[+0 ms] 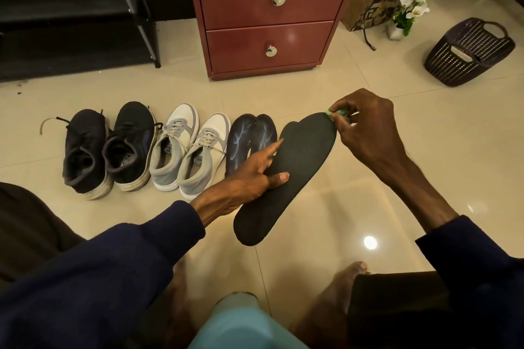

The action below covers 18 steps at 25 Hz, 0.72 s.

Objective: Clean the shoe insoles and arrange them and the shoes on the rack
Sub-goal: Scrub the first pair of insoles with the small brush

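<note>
Insole (300, 173) tight in fingers of left hand (249, 175), fingers of right hand (365, 133) pinched on cloth (337, 113) at toe.

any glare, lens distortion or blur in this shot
Head view: a bright reflection glares off the glossy floor beside the insole; softer sheen on the red cabinet; wide-angle bending slants its sides; the pale blue thing at the bottom edge is blurred.

Rack (71, 8): cut off top and left.
Green thing (337, 113): mostly inside right hand (365, 130); I can't tell what.
Blue thing (243, 326): blurred, I can't identify it.
</note>
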Each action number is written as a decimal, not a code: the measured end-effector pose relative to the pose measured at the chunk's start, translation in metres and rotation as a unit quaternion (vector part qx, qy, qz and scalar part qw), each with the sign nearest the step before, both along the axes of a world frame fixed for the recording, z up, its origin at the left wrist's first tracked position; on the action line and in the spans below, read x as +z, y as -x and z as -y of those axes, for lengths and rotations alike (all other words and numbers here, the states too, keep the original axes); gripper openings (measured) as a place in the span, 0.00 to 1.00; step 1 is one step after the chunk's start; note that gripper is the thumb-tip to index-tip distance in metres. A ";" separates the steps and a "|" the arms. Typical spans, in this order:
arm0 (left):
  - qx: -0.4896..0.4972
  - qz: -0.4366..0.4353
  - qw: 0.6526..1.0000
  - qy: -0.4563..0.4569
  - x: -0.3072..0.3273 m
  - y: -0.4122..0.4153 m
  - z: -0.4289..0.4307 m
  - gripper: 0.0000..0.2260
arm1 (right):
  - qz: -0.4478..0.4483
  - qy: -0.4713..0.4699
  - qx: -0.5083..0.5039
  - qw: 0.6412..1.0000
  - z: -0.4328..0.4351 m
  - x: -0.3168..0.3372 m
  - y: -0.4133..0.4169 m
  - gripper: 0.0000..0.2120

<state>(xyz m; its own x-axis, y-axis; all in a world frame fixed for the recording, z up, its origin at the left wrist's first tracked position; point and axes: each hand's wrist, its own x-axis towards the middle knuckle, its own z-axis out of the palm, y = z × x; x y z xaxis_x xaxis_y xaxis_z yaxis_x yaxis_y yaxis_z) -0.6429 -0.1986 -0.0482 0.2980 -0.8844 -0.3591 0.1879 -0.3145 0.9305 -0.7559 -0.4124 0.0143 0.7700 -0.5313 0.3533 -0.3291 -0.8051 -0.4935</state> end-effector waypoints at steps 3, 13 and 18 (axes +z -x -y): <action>0.023 -0.010 1.000 -0.010 -0.002 -0.001 -0.001 0.30 | -0.054 0.105 0.060 0.991 -0.022 -0.005 -0.003 0.08; 0.001 -0.327 0.938 0.116 0.004 0.012 0.001 0.29 | -0.015 -0.020 -0.005 1.000 -0.034 -0.011 -0.009 0.08; 0.089 -0.420 0.901 0.065 0.016 0.015 -0.001 0.19 | -0.021 -0.115 0.114 0.987 -0.075 -0.009 -0.012 0.07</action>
